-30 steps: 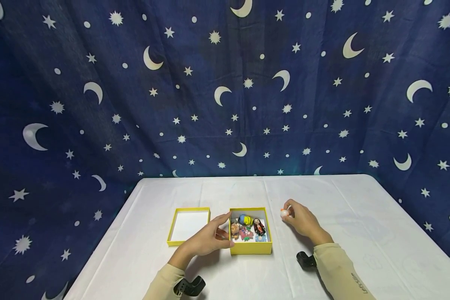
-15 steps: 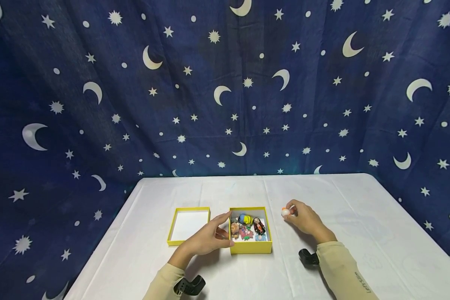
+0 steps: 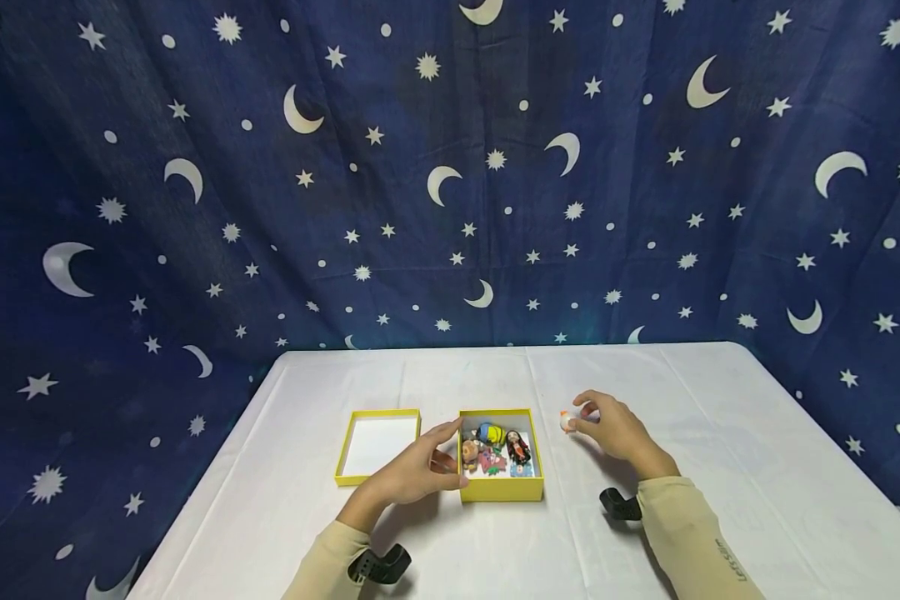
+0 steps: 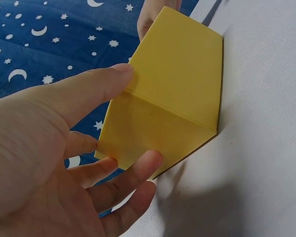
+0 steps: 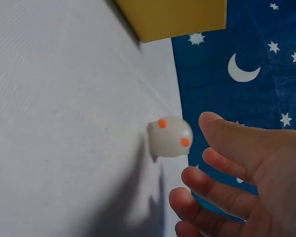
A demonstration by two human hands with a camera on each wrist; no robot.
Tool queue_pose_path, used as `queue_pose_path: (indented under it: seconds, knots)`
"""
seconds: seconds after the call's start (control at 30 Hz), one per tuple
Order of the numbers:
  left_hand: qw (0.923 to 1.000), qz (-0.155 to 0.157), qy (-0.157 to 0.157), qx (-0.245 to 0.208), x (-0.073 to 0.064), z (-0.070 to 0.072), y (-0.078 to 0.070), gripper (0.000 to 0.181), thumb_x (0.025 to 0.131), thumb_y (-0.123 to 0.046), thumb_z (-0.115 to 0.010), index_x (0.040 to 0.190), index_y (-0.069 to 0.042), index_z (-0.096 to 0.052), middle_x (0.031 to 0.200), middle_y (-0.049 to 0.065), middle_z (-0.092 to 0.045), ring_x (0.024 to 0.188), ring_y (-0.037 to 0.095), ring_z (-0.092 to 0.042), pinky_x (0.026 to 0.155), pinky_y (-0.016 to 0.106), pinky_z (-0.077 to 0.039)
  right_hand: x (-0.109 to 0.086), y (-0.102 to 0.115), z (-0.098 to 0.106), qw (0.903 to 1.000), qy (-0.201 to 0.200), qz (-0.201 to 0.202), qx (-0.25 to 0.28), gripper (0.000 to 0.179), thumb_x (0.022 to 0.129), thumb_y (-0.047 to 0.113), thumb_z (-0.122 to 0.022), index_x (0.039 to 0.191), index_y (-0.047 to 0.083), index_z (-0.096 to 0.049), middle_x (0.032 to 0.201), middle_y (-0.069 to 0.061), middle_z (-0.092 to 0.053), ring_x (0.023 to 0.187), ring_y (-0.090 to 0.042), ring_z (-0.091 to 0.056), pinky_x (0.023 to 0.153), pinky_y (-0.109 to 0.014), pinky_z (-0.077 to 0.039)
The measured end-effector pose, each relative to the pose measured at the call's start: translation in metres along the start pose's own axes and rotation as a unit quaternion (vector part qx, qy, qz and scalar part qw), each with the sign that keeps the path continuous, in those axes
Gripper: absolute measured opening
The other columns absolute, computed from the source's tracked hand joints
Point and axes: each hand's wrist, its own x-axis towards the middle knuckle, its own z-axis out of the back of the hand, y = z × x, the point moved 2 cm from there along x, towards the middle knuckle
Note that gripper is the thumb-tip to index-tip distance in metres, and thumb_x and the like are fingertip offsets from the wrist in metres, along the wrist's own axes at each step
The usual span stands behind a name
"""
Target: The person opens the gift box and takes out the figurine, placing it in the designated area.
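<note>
My left hand [image 3: 414, 471] grips the left end of a yellow open box [image 3: 502, 489], thumb at the near corner and index finger at the far one. The other fingers lie loosely along its side wall [image 4: 153, 128]. Inside the box are several small toy figures: a blue-and-yellow one [image 3: 491, 433], a long-haired doll [image 3: 518, 448], a brown-headed one [image 3: 470, 454] and a pink one [image 3: 492, 461]. To the right, a small white rounded toy with orange spots [image 5: 170, 137] rests on the table. My right hand [image 3: 617, 427] hovers beside it, thumb and fingers spread apart around it.
A yellow box lid [image 3: 378, 446] with a white inside lies left of the box. The table wears a white cloth [image 3: 735, 467]. A dark blue curtain [image 3: 390, 192] with moons and stars hangs behind.
My right hand has parted its fingers and let go of the white toy, which now stands on the cloth. The left hand keeps its place on the box. The head view has tilted slightly.
</note>
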Motion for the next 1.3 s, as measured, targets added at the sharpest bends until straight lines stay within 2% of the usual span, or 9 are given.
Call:
queue_pose_path:
  seconds: [0.23,0.4,0.63,0.8,0.9,1.13,1.3]
  knots:
    - [0.9999,0.006,0.000,-0.009,-0.001,0.001,0.000,0.090,0.089,-0.020,-0.078,0.162,-0.011,-0.025,0.165,0.020,-0.026,0.107,0.021,-0.064,0.096,0.041,-0.054,0.001,0.011,0.005,0.9999,-0.009,0.007,0.013,0.037,0.093,0.023,-0.072,0.123,0.004,-0.064,0.111,-0.017,-0.072,0.088,-0.024,-0.067,0.069,-0.036,-0.048]
    - [0.9999,0.010,0.002,-0.013,-0.002,0.001,0.001,0.090,0.089,-0.020,-0.078,0.162,-0.011,-0.025,0.166,0.020,-0.026,0.108,0.023,-0.064,0.096,0.040,-0.054,0.000,0.021,0.008,0.9983,-0.012,0.037,0.043,0.035,0.094,0.020,-0.072,0.123,0.003,-0.064,0.110,-0.016,-0.073,0.082,-0.020,-0.067,0.072,-0.035,-0.050]
    - [0.9999,0.007,0.004,-0.012,-0.002,0.001,0.001,0.090,0.089,-0.020,-0.078,0.161,-0.010,-0.025,0.166,0.022,-0.024,0.108,0.024,-0.064,0.095,0.037,-0.054,-0.002,0.038,0.008,0.9895,0.027,0.079,0.118,0.035,0.094,0.013,-0.070,0.125,0.000,-0.063,0.111,-0.021,-0.072,0.079,-0.019,-0.066,0.072,-0.031,-0.052]
    - [0.9999,0.005,0.004,-0.013,-0.002,0.001,0.001,0.090,0.089,-0.019,-0.078,0.161,-0.009,-0.025,0.166,0.021,-0.024,0.108,0.024,-0.064,0.095,0.039,-0.054,-0.005,0.049,0.006,0.9857,0.048,0.103,0.124,0.034,0.095,0.015,-0.070,0.125,0.002,-0.064,0.109,-0.016,-0.072,0.082,-0.014,-0.062,0.073,-0.027,-0.052]
    - [0.9999,0.004,0.003,-0.012,-0.002,0.000,0.001,0.090,0.089,-0.020,-0.078,0.161,-0.009,-0.025,0.165,0.022,-0.025,0.108,0.025,-0.064,0.096,0.041,-0.054,-0.007,0.055,0.004,0.9822,0.062,0.115,0.135,0.033,0.095,0.016,-0.070,0.125,0.002,-0.065,0.108,-0.014,-0.072,0.079,-0.013,-0.060,0.071,-0.025,-0.050]
    - [1.0000,-0.001,0.002,-0.007,-0.002,0.001,0.000,0.090,0.089,-0.019,-0.078,0.161,-0.008,-0.025,0.165,0.023,-0.025,0.107,0.025,-0.064,0.095,0.038,-0.054,-0.010,0.065,-0.004,0.9738,0.102,0.139,0.148,0.035,0.096,0.014,-0.069,0.127,0.001,-0.063,0.111,-0.021,-0.072,0.069,-0.012,-0.057,0.065,-0.024,-0.048]
    - [0.9999,0.000,0.003,-0.012,0.000,0.000,0.001,0.090,0.090,-0.019,-0.077,0.161,-0.007,-0.024,0.165,0.022,-0.025,0.106,0.023,-0.064,0.096,0.039,-0.054,-0.011,0.072,-0.012,0.9707,0.098,0.164,0.146,0.034,0.095,0.013,-0.070,0.126,0.001,-0.064,0.108,-0.020,-0.072,0.071,-0.009,-0.056,0.066,-0.024,-0.048]
